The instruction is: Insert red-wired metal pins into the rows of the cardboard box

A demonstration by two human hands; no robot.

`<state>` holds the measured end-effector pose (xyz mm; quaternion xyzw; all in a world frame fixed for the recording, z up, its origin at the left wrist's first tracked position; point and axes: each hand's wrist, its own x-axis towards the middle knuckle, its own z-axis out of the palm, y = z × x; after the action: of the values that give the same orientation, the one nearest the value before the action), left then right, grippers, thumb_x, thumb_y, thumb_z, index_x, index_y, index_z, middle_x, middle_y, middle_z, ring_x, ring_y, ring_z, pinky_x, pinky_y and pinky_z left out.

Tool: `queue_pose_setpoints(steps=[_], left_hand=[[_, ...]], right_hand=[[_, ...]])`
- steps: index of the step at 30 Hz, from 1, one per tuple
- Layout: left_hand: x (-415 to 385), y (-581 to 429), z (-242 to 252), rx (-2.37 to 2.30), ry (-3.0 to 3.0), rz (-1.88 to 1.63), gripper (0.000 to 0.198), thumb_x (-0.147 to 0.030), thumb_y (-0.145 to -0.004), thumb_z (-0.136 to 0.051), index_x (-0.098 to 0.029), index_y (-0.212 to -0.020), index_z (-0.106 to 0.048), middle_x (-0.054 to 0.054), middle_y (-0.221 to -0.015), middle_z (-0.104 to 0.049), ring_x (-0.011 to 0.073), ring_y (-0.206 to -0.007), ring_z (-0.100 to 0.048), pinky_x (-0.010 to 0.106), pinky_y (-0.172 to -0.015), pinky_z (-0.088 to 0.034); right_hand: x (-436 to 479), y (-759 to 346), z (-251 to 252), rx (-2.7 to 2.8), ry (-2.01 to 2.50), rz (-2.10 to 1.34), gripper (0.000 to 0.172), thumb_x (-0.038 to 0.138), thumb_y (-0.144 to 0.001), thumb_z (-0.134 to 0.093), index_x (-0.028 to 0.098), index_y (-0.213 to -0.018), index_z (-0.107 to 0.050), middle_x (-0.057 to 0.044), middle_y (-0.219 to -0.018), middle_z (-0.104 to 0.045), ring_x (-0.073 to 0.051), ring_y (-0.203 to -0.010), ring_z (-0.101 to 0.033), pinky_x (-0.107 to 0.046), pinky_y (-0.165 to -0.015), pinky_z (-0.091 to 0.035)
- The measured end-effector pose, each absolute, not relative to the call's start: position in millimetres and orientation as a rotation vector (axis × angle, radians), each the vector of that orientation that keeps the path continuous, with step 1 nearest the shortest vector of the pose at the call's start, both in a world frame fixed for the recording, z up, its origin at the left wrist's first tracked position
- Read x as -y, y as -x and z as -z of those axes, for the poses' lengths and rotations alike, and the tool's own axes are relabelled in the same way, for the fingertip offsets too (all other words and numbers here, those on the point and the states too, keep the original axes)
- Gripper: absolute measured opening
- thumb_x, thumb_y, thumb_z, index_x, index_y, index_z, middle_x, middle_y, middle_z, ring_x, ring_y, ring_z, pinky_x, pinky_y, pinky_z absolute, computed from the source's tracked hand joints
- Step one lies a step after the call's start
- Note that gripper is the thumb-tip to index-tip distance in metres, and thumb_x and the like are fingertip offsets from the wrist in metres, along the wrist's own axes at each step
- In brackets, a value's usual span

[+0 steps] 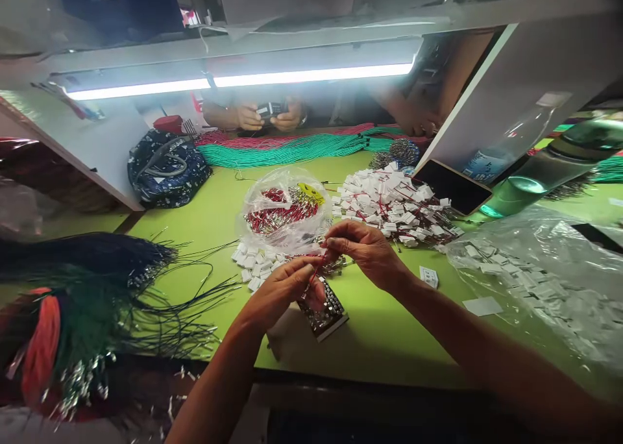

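Head view, lower middle: bare left hand (282, 295) and bare right hand (363, 252) meet above a lime-green counter (379, 340), near its near edge. Left fingers (296, 287) are pressed together, pinching a thin red cord (314, 276) that runs up between the hands. Right fingers (343, 235) are curled and close together at the cord's upper end; tips are partly hidden, so what they pinch can't be told. Silver-studded dark rectangular strip (324, 311) sits just under the left hand, tilted, possibly touching it.

Upper middle of the frame: clear plastic bag of red-and-metal strands (285, 210) and heap of small white paper tags (394, 204) sit close behind the hands, with more tags (253, 267) just left of them.

Risks: the cord is thin, so a loosened pinch could let it slip. A hand drifting back could snag tags or strands and pull them into the work. Any knock could shift the strip, and the tags are light enough to scatter.
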<state>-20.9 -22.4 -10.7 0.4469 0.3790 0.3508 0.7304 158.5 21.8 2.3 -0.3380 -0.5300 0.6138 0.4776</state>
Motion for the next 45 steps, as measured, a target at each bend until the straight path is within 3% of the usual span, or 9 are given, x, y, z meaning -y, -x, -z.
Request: queue_pose_setpoints(steps=[5,8,13,17,21,26,29,40,45], left_hand=[[16.6,14.7,15.5,-1.090,-1.003,-1.071,0.029,-0.036,-0.071,-0.071,-0.015,-0.091,-0.067,0.001,-0.073,-0.066,0.0096,-0.058,-0.058,0.024,-0.061,-0.048],[18.0,10.8,12.2,-1.223,-1.127,-1.274,0.030,-0.032,-0.064,-0.076,-0.017,-0.089,-0.069,0.001,-0.080,-0.069,0.0113,-0.065,-0.061,0.025,-0.065,-0.050],[19.2,12.8,9.0,-1.191,-1.110,-1.454,0.016,-0.030,-0.065,-0.075,-0.018,-0.075,-0.070,0.000,-0.074,-0.069,0.0119,-0.065,-0.062,0.025,-0.067,-0.050],[16.2,16.6,14.2,-1.136,-1.031,-1.523,0.014,-0.027,-0.065,-0.076,-0.019,-0.074,-0.070,0.000,-0.073,-0.070,0.0121,-0.068,-0.063,0.025,-0.069,-0.051],[13.5,17.1,15.6,-1.059,-0.925,-1.514,0.016,-0.027,-0.062,-0.078,-0.017,-0.072,-0.070,-0.001,-0.072,-0.069,0.0114,-0.068,-0.064,0.025,-0.073,-0.052],[9.9,17.3,10.2,-0.949,-0.563,-1.405,0.027,-0.025,-0.056,-0.082,-0.015,-0.072,-0.063,0.001,-0.073,-0.070,0.0129,-0.063,-0.067,0.024,-0.062,-0.055],[9.2,16.2,8.2,-0.967,-0.478,-1.343,0.024,-0.020,-0.060,-0.078,-0.015,-0.074,-0.059,0.000,-0.068,-0.069,0.0122,-0.060,-0.067,0.023,-0.060,-0.055],[10.5,14.3,10.8,-0.960,-0.521,-1.302,0.023,-0.020,-0.060,-0.077,-0.015,-0.074,-0.059,0.000,-0.065,-0.068,0.0131,-0.058,-0.067,0.025,-0.062,-0.055],[10.9,14.6,12.4,-0.986,-0.569,-1.307,0.028,-0.024,-0.055,-0.081,-0.014,-0.072,-0.060,0.001,-0.065,-0.069,0.0136,-0.057,-0.067,0.027,-0.064,-0.055]], right_hand=[[-22.2,-150.2,2.4,0.899,0.801,-1.620,0.029,0.033,-0.059,-0.081,0.018,-0.073,-0.060,0.003,-0.068,-0.067,-0.007,-0.053,-0.060,-0.022,-0.054,-0.051],[-19.9,-140.8,3.9,0.812,0.789,-1.660,0.032,0.033,-0.056,-0.083,0.018,-0.073,-0.060,0.003,-0.068,-0.067,-0.007,-0.055,-0.061,-0.021,-0.056,-0.052],[-11.1,-120.7,4.2,0.819,0.764,-1.680,0.031,0.032,-0.058,-0.081,0.018,-0.075,-0.059,0.004,-0.069,-0.066,-0.007,-0.057,-0.062,-0.021,-0.059,-0.053],[-5.8,-111.1,6.0,0.850,0.763,-1.677,0.033,0.034,-0.057,-0.081,0.018,-0.074,-0.058,0.005,-0.064,-0.064,-0.008,-0.055,-0.062,-0.023,-0.058,-0.052],[-3.4,-116.6,7.8,1.011,0.791,-1.581,0.029,0.036,-0.064,-0.076,0.018,-0.077,-0.058,0.004,-0.063,-0.062,-0.008,-0.055,-0.059,-0.023,-0.055,-0.050],[3.8,-131.3,10.3,1.299,0.846,-1.308,0.017,0.032,-0.074,-0.068,0.019,-0.078,-0.059,0.003,-0.061,-0.058,-0.010,-0.055,-0.056,-0.026,-0.056,-0.050],[8.5,-133.4,12.7,1.388,0.864,-1.225,0.015,0.032,-0.075,-0.067,0.019,-0.079,-0.060,0.002,-0.066,-0.059,-0.011,-0.058,-0.058,-0.027,-0.058,-0.051],[6.1,-132.5,17.8,1.423,0.914,-1.198,0.018,0.038,-0.079,-0.062,0.021,-0.080,-0.057,0.001,-0.062,-0.061,-0.013,-0.055,-0.059,-0.027,-0.056,-0.051],[4.0,-137.4,22.2,1.654,0.953,-0.909,0.013,0.033,-0.084,-0.057,0.021,-0.084,-0.060,0.000,-0.071,-0.064,-0.012,-0.059,-0.060,-0.025,-0.057,-0.049]])
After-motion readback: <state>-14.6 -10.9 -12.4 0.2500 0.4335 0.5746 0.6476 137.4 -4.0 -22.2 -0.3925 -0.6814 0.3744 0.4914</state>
